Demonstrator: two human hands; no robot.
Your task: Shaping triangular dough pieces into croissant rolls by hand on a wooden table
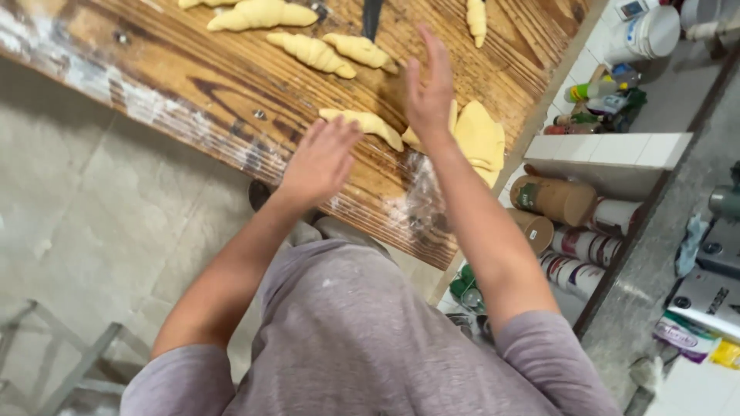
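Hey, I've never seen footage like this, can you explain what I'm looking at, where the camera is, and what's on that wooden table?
There is one picture, taken by a camera worn on a person's head and looking down, so you see their grey shirt and both arms reaching forward. No machine is involved, only bare hands. The left hand and right hand are raised open above a wooden table, holding nothing. A rolled piece of dough lies between them, with flat dough pieces just to the right. More rolled pieces sit farther back, and flour dusts the table's near edge. Tins and jars stand on shelves to the right.
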